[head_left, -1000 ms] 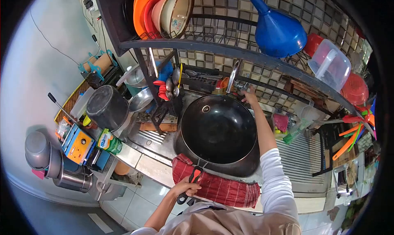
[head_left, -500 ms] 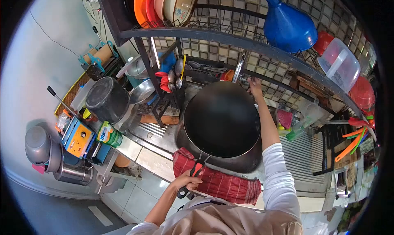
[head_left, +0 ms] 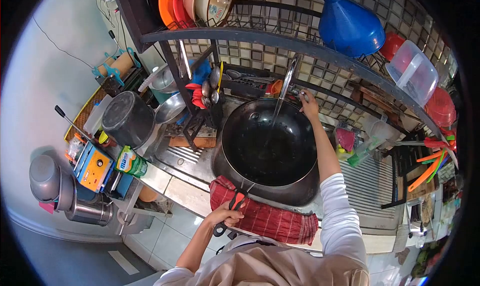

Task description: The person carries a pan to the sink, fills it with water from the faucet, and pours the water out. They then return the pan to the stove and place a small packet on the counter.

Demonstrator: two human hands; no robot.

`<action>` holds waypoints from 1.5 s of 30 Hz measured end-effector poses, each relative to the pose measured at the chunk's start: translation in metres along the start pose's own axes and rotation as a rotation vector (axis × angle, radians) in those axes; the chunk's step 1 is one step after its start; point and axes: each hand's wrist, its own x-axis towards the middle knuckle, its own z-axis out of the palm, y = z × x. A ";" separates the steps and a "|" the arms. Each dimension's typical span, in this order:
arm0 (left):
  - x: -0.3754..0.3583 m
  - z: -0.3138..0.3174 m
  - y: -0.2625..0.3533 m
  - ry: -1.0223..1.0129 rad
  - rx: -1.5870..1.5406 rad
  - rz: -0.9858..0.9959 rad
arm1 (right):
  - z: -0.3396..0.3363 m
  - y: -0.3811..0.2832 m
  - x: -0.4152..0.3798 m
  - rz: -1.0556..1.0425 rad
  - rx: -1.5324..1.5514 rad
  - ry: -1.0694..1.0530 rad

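Observation:
A large black wok (head_left: 245, 141) sits over the metal sink (head_left: 307, 193), its glossy inside facing up. My left hand (head_left: 225, 216) is closed around the wok's black and red handle (head_left: 238, 200), near the counter's front edge. Behind the wok, my right hand (head_left: 308, 105) has its fingers on the tap knob (head_left: 302, 94). From the curved chrome tap (head_left: 289, 78), a thin stream of water (head_left: 276, 112) runs down into the wok. Drops and wet patches show inside it. A red checked cloth (head_left: 275, 221) lies along the sink's front edge.
Overhead runs a black dish rack (head_left: 280, 43) with bowls and a blue funnel (head_left: 350, 28). Left of the sink stand spoons in a holder (head_left: 210, 88), a dark pot (head_left: 128, 118) and a green pouch (head_left: 131, 162). A ribbed drainboard (head_left: 367, 191) lies to the right.
Water now falls from the tap into the wok, where none showed before. The wok's inside has gone from plain dark to glossy and wet. Both hands keep nearly the same places.

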 end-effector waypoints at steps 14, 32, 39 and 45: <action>0.003 -0.016 -0.006 -0.040 0.015 -0.013 | -0.002 0.001 -0.001 -0.075 -0.089 0.012; -0.006 -0.027 -0.008 -0.042 0.038 0.001 | -0.009 0.060 -0.024 0.233 -0.199 -0.359; -0.006 -0.022 -0.008 -0.005 0.072 -0.040 | -0.009 0.063 -0.042 0.116 0.086 -0.493; -0.003 -0.026 -0.008 0.010 0.108 -0.033 | -0.005 0.067 -0.036 0.037 -0.004 -0.386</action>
